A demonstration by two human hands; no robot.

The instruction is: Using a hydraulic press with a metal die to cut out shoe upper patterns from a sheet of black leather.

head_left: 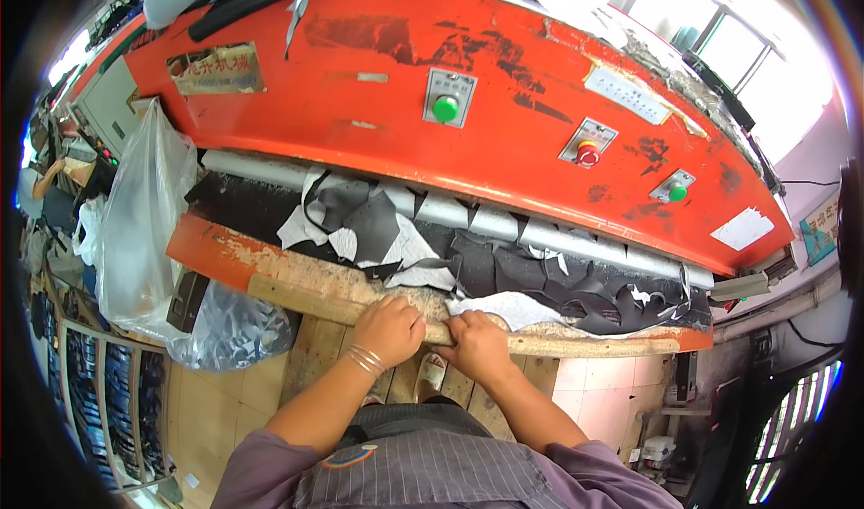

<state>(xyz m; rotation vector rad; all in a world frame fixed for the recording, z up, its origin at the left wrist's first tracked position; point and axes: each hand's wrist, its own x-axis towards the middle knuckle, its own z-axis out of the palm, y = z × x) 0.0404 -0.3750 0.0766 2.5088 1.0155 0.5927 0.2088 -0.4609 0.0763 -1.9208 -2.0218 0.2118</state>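
Both of my hands are at the worn wooden front edge [310, 302] of a large red press machine. My left hand [389, 331] has its fingers curled in against the edge, a thin bracelet set round the wrist. Just to the right, my right hand [477, 345] is also closed on the edge, its fingertips beside a white-backed scrap [511, 309]. Behind the hands, dark grey sheet scraps [517, 270] with white backs lie heaped along the black bed. A larger crumpled piece [360, 221] lies behind my left hand.
The red front panel [333, 104] rises behind the bed, with a green button [445, 108], a red button [588, 154] and another green button [678, 193]. Clear plastic bags [139, 230] stand at the left, near a shelf [108, 392]. Another person [45, 185] is at the far left.
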